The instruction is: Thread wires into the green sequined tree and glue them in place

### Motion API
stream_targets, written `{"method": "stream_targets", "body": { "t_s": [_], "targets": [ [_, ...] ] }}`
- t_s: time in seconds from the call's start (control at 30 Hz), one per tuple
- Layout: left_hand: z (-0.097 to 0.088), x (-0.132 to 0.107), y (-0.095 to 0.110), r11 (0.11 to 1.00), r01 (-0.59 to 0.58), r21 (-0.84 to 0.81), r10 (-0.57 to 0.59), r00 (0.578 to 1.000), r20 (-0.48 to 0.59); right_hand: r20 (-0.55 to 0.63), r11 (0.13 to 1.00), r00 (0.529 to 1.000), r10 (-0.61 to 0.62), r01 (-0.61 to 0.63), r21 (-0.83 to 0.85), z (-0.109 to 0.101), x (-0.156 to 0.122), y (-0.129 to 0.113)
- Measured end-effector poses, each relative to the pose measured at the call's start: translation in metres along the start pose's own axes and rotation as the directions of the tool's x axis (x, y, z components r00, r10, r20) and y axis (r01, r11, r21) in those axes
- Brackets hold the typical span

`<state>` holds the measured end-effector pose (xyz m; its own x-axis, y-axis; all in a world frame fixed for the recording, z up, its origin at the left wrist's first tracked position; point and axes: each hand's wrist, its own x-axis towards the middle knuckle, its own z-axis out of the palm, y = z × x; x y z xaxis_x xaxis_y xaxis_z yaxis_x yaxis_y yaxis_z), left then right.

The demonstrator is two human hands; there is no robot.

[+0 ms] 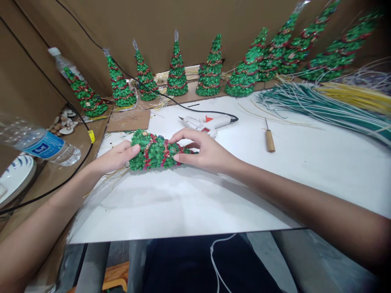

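A small green tree-shaped cone (155, 151) with red and gold trim lies on its side on the white board (189, 199). My left hand (117, 156) grips its wide base, thumb on top. Around its narrow end my right hand (203, 150) is closed, fingers curled over the tip.
A white glue gun (207, 123) with a black cord lies just behind the hands. A wooden-handled awl (269, 139) lies to the right. Several finished green trees (210, 69) line the back wall. Bundles of green and yellow strips (332, 106) lie far right. A water bottle (42, 144) lies at left.
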<state>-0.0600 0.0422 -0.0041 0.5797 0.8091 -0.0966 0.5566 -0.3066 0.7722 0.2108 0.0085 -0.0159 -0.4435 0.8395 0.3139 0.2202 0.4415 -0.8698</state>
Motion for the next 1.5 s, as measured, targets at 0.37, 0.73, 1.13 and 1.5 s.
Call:
{"method": "stream_targets", "body": {
  "t_s": [0.37, 0.73, 1.13, 1.5],
  "targets": [
    [0.0, -0.001, -0.005, 0.992, 0.049, -0.115, -0.037, 0.994, 0.101, 0.012, 1.0, 1.0, 0.019, -0.019, 0.018, 0.0, 0.001, -0.002],
    [0.001, -0.001, 0.003, 0.995, 0.054, -0.08, -0.047, 0.995, 0.091, 0.046, 0.998, 0.998, 0.04, -0.042, 0.042, -0.003, 0.004, 0.001],
    [0.005, 0.0, 0.003, 0.989, 0.053, -0.136, -0.037, 0.992, 0.117, -0.016, 0.999, 1.0, 0.01, -0.011, -0.032, 0.002, 0.0, -0.001],
    [0.003, -0.002, 0.005, 0.995, 0.027, -0.095, -0.014, 0.991, 0.134, 0.023, 0.999, 0.999, 0.048, -0.049, 0.013, 0.0, 0.002, -0.001]
  ]
}}
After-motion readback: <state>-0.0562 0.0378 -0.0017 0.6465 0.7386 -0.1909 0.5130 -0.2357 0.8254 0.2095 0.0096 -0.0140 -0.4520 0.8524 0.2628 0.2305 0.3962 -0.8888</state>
